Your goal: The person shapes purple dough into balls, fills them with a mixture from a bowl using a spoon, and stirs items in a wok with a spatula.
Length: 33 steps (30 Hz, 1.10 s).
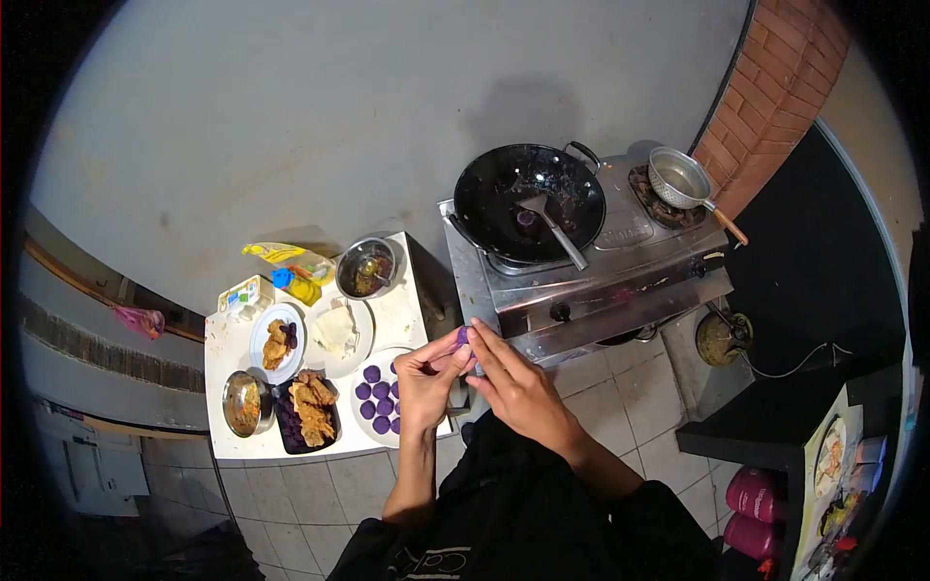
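Between my two hands, in front of my chest, is a small piece of purple dough (463, 335). The fingertips of my left hand (431, 378) pinch it from the left. My right hand (518, 387) touches it from the right with its fingers close together. Just left of and partly behind my left hand, a white plate (360, 426) holds several purple balls (381, 390). Beyond my hands on the stove, a black wok (484, 198) contains a metal spatula (552, 229) and one purple ball (526, 219).
The white table (221, 339) also bears a black tray of fried food (312, 412), metal bowls (366, 266), plates and a yellow bottle (302, 289). A strainer pot (678, 178) stands on the right burner of the stove (620, 281). A shelf unit (736, 441) stands at the right.
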Each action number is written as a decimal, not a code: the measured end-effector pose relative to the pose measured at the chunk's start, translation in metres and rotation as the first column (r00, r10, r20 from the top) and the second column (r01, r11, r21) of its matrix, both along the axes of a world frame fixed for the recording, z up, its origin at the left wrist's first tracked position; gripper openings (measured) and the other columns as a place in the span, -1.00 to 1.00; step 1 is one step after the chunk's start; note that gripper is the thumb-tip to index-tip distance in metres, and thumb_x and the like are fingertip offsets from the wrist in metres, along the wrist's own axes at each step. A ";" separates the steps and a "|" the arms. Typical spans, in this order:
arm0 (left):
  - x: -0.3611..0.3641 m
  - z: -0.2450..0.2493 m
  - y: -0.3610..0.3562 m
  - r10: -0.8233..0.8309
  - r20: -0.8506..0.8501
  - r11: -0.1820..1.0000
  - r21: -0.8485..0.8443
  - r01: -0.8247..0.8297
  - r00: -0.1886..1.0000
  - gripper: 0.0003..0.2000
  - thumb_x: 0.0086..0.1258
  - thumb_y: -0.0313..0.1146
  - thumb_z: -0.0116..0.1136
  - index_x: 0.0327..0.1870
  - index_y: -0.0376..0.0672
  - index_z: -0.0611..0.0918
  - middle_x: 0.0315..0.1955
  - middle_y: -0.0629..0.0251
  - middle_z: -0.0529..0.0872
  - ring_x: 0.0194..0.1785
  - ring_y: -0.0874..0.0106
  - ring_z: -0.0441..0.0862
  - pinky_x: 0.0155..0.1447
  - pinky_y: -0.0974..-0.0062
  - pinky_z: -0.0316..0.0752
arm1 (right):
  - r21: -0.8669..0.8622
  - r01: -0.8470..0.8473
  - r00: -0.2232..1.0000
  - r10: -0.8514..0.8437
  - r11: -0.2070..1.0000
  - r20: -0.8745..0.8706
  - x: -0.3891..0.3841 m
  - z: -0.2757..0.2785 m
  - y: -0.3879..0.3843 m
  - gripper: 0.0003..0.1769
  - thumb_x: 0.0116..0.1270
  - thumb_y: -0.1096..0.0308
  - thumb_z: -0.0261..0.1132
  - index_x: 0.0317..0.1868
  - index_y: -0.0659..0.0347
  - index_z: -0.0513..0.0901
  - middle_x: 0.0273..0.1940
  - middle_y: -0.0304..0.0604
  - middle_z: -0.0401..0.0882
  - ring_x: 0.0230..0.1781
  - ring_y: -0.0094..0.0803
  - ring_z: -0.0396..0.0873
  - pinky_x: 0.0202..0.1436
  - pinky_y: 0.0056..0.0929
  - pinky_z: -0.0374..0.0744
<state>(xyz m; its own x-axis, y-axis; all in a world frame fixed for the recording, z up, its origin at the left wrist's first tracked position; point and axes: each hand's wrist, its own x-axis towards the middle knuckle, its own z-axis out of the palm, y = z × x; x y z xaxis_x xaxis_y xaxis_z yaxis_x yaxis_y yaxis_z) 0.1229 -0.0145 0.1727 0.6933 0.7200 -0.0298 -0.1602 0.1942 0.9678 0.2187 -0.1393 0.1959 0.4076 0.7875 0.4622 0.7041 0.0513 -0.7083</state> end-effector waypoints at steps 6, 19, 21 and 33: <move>-0.001 -0.005 0.001 -0.025 0.062 0.992 -0.120 0.032 0.998 -0.73 0.38 -0.50 0.28 0.07 -0.38 0.66 -0.10 0.07 0.75 -0.11 0.43 0.73 0.00 0.42 0.73 | -0.048 -0.063 0.994 0.067 0.997 0.092 0.005 0.005 -0.005 -0.20 0.23 0.55 0.35 0.47 0.33 0.23 0.47 0.15 0.20 0.42 0.11 0.31 0.45 -0.16 0.34; 0.006 -0.011 -0.009 -0.121 0.150 0.919 -0.356 0.168 0.981 -0.78 0.40 -0.49 0.27 0.02 -0.32 0.67 -0.14 0.14 0.76 -0.11 0.42 0.74 -0.03 0.45 0.73 | -0.020 0.024 0.996 -0.026 1.000 -0.089 0.002 -0.006 -0.022 -0.37 0.28 0.54 0.32 0.37 0.34 0.39 0.42 0.11 0.31 0.39 0.02 0.37 0.38 -0.19 0.39; 0.007 -0.016 -0.014 -0.109 0.144 0.929 -0.336 0.152 0.984 -0.80 0.37 -0.52 0.29 -0.01 -0.34 0.69 -0.14 0.11 0.76 -0.13 0.41 0.74 -0.04 0.44 0.74 | -0.028 0.081 0.996 -0.080 0.996 0.034 -0.002 -0.005 -0.024 -0.36 0.27 0.55 0.33 0.37 0.34 0.40 0.40 0.12 0.33 0.30 0.04 0.43 0.34 -0.15 0.41; 0.000 -0.013 -0.027 -0.172 0.085 0.978 -0.102 0.180 0.981 -0.72 0.43 -0.39 0.25 0.05 -0.41 0.65 -0.02 0.01 0.72 -0.03 0.32 0.72 0.09 0.30 0.69 | 0.018 0.161 0.721 -0.105 0.987 -0.684 -0.003 -0.037 -0.027 -0.71 0.34 0.43 0.37 0.03 0.35 0.62 -0.24 -0.04 0.69 -0.31 -0.36 0.71 -0.32 -0.44 0.60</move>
